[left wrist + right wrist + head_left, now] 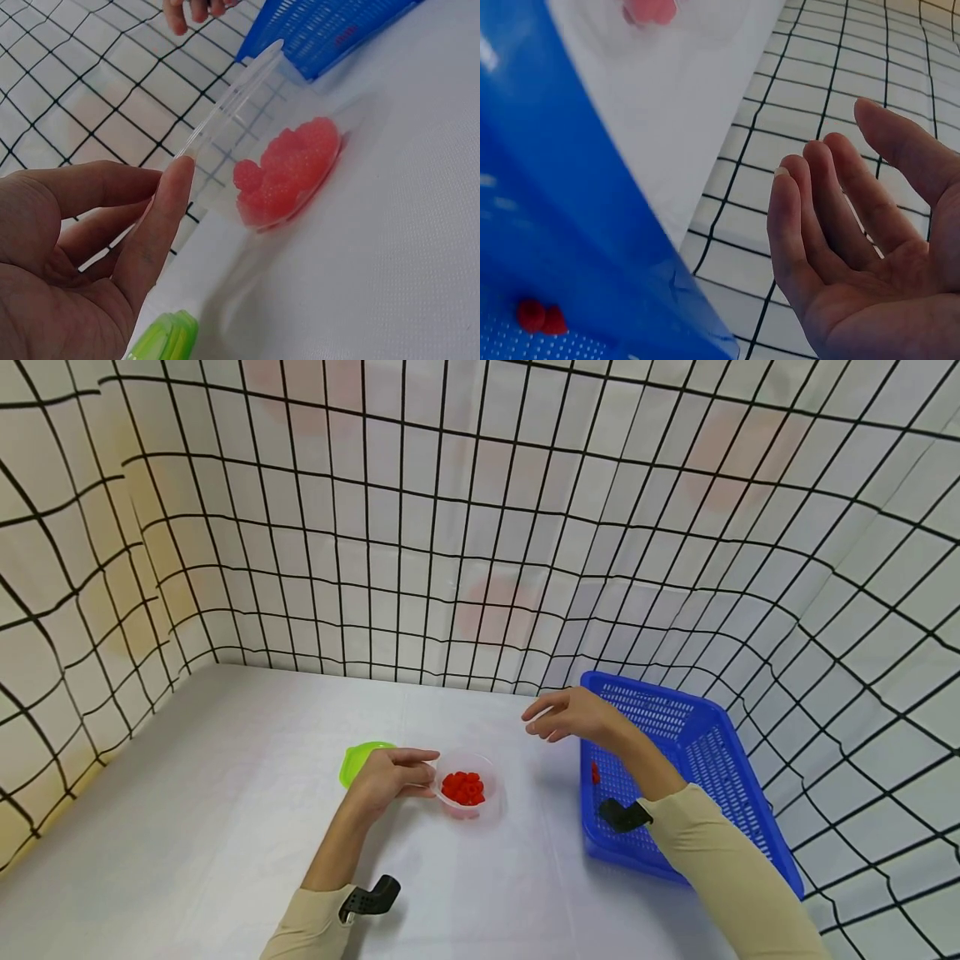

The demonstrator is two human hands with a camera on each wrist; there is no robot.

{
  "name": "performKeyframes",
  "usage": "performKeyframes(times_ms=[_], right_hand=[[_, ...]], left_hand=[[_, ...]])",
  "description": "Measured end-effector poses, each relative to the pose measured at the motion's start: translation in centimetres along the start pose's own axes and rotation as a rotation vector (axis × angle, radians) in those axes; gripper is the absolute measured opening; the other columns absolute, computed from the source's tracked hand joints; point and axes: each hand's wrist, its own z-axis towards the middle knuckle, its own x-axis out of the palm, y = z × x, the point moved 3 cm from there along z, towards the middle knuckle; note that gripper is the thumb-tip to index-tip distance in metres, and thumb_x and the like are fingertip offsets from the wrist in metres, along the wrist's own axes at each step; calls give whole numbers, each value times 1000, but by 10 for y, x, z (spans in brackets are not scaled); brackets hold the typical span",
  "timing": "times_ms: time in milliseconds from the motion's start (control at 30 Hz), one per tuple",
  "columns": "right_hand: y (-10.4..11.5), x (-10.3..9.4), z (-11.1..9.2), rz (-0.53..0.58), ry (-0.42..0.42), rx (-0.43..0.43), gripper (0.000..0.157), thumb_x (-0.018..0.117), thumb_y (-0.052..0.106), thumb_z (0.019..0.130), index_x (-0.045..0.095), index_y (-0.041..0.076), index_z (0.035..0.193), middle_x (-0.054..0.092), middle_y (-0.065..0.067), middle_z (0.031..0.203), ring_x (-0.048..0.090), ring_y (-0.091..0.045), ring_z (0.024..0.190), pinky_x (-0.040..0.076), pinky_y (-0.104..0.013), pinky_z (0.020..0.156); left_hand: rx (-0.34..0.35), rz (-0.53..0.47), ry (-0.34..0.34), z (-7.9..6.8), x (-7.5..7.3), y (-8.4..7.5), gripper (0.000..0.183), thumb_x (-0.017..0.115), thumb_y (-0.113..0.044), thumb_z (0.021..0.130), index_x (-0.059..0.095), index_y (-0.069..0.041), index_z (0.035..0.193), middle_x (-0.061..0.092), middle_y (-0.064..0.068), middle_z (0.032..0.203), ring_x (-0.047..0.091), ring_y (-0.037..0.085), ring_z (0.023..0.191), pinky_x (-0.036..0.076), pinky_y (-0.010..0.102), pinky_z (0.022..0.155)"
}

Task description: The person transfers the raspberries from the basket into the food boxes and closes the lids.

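Note:
A clear plastic bowl [489,770] stands upright on the white table, with red raspberries [289,176] heaped in its bottom. My left hand [392,778] pinches the bowl's rim on its left side, thumb and forefinger meeting there in the left wrist view. Beyond the left edge of the blue basket [697,703] hangs my right hand [570,714], fingers loosely bent and nothing between them. A pair of red raspberries [541,316] lies on the basket's perforated floor, close to its near wall.
A bright green lid [358,762] lies on the table, partly covered by my left hand. Black wire mesh [442,568] over white cloth walls in the back and both sides. The basket takes up the table's right side, close to the mesh.

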Motion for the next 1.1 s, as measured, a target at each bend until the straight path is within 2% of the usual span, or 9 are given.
performKeyframes(times_ms=[200,367,500,667,800,933,1100], right_hand=[[-15,-19,-11,-19,-47,35,34,77,36,89,75,19,118,71,-8,121,71,-22,100,58,-45,99],[-28,-32,-22,-28,-66,30,39,75,36,91,72,14,123,69,-14,124,72,-24,103,57,-48,101],[-40,-39,-31,0,-84,25,44,73,36,94,69,8,128,66,-20,129,70,-31,109,56,-49,102],[-54,-46,-40,3,-122,47,42,71,33,96,68,6,128,65,-19,133,69,-31,113,55,-50,104],[-68,-51,-44,-29,-141,86,41,72,34,95,70,8,126,68,-17,130,69,-32,113,51,-56,106],[-83,-51,-45,-42,-123,106,40,72,30,95,70,5,126,66,-19,132,68,-38,115,47,-61,107],[-101,-47,-40,-64,-71,85,36,71,18,95,69,-2,125,66,-24,130,68,-39,112,57,-53,99]], left_hand=[[-2,1,2,0,0,0,33,67,1,92,68,8,124,71,22,102,72,17,73,65,33,77],[1,-3,12,1,-1,1,33,67,1,92,67,8,125,71,25,105,72,18,74,65,33,78],[1,-3,13,2,-1,1,33,66,2,92,68,8,125,70,29,109,72,18,77,65,32,77],[-3,-2,12,2,-1,1,33,66,2,92,68,8,125,70,29,110,71,18,78,64,32,77],[-6,-1,13,2,-1,1,33,66,2,92,68,8,125,70,29,109,71,18,78,64,32,77],[-3,1,12,2,-1,1,33,66,2,92,68,8,125,70,28,109,71,18,77,65,32,77],[1,-8,10,3,-1,2,33,67,3,91,68,9,124,72,25,106,71,17,76,65,32,77]])
